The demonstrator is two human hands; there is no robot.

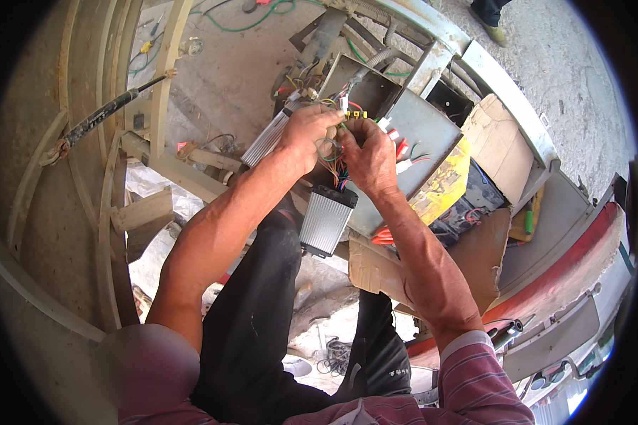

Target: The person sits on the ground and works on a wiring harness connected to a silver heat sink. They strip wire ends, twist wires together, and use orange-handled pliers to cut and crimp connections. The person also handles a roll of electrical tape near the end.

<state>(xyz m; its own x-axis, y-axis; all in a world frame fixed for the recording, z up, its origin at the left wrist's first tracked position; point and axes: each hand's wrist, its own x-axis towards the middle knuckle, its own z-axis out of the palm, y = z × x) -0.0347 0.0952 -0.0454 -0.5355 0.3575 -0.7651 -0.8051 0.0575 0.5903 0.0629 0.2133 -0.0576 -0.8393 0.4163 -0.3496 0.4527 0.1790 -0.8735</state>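
My left hand (306, 136) and my right hand (370, 157) meet above a bundle of thin coloured wires (331, 167), the fingertips of both closed in a pinch. A green wire (343, 127) shows at the tips of my right fingers. Just beyond my left fingertips is a white plug connector (344, 104), with a yellow connector (358, 114) beside it. What exactly my left fingers grip is partly hidden. The wires run down to a silver finned controller box (326, 221) below my hands. Red and white connectors (403, 148) lie right of my right hand.
A second finned metal box (266, 138) lies behind my left forearm. Right of my hands are a grey metal panel (427, 124), a yellow sheet (443, 185) and cardboard (498, 138). A metal frame (166, 85) stands at left; a person's shoe (497, 34) shows far right.
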